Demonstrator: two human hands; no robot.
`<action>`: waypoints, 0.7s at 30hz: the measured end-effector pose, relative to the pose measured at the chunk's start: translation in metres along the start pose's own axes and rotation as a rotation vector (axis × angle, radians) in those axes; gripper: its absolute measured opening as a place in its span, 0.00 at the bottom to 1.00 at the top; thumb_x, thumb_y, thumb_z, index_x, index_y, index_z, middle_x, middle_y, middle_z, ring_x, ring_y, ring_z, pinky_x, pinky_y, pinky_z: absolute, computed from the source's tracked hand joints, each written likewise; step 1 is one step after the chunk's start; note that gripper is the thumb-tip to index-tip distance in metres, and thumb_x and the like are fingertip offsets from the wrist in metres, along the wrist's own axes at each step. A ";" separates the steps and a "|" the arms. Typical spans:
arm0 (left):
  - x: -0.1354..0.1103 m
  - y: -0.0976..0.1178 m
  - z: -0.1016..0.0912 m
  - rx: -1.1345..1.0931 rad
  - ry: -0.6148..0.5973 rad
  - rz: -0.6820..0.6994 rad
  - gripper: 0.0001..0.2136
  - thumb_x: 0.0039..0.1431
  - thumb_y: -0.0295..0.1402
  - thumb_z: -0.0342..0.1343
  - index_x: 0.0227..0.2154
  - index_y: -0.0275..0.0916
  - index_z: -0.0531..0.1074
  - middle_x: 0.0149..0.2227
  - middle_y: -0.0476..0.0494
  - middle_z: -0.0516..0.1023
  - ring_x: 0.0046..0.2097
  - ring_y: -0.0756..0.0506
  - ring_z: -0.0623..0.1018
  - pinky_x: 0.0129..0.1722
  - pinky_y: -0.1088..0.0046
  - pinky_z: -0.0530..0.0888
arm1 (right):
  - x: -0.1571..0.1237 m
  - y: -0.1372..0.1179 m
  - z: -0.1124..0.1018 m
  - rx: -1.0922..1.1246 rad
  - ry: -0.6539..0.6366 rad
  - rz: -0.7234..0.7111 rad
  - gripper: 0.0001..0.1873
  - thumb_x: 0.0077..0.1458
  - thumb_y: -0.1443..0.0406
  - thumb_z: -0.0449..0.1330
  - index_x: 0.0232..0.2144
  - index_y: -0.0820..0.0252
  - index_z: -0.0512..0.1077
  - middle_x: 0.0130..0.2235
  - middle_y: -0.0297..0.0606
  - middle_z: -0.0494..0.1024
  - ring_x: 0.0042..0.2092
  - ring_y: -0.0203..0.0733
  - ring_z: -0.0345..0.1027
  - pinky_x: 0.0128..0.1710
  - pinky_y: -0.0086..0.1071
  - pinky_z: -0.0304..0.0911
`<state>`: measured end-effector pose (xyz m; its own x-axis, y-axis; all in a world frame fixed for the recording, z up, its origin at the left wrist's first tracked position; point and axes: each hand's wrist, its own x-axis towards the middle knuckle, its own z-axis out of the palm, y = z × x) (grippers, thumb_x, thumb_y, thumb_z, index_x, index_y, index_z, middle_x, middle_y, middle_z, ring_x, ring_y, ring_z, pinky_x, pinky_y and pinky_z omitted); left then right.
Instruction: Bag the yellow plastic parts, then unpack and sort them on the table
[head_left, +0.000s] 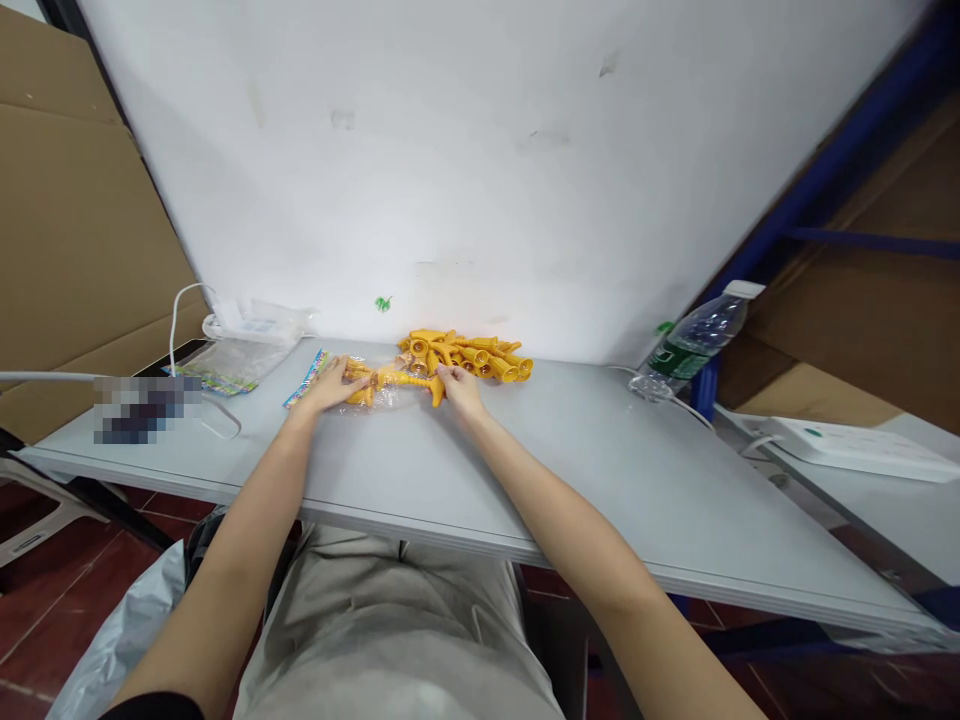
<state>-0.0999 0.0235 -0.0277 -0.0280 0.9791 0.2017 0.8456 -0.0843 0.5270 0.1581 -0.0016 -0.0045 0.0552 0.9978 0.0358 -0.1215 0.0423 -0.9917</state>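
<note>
A heap of yellow plastic toy pieces (469,355) lies at the far edge of the grey table (570,470), against the white wall. Just in front of it, one yellow toy (401,381) lies half inside a clear plastic bag (367,385) with a coloured header card. My left hand (330,385) rests on the bag, fingers pressed on it. My right hand (456,385) pinches the toy's free end beside the heap.
A stack of clear bags with coloured cards (225,365) and a white cable (176,320) lie at the far left. A plastic water bottle (694,340) lies at the far right. A white power strip (855,445) sits on the neighbouring table. Cardboard stands to the left.
</note>
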 end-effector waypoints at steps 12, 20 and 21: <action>0.004 0.005 0.001 -0.050 -0.022 -0.087 0.23 0.65 0.38 0.43 0.60 0.35 0.64 0.67 0.37 0.60 0.69 0.43 0.57 0.67 0.66 0.53 | -0.002 0.005 0.004 -0.071 -0.228 0.043 0.16 0.51 0.56 0.67 0.25 0.57 0.64 0.21 0.31 0.75 0.23 0.38 0.73 0.23 0.28 0.67; 0.005 0.006 -0.001 -0.085 -0.045 -0.087 0.25 0.67 0.38 0.38 0.61 0.32 0.64 0.67 0.37 0.60 0.69 0.44 0.57 0.67 0.68 0.52 | -0.003 0.006 0.018 -0.051 -0.188 0.111 0.12 0.57 0.65 0.60 0.22 0.57 0.68 0.23 0.32 0.74 0.25 0.33 0.71 0.32 0.28 0.70; 0.004 0.007 -0.001 -0.085 -0.043 -0.092 0.25 0.67 0.38 0.39 0.61 0.32 0.64 0.67 0.37 0.60 0.69 0.44 0.58 0.67 0.68 0.52 | -0.002 0.007 0.021 -0.104 -0.188 0.102 0.13 0.57 0.66 0.60 0.21 0.58 0.67 0.22 0.31 0.74 0.25 0.33 0.70 0.31 0.27 0.70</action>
<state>-0.0949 0.0270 -0.0223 -0.0788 0.9902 0.1152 0.7926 -0.0078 0.6098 0.1364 -0.0019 -0.0088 -0.1385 0.9890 -0.0523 -0.0139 -0.0548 -0.9984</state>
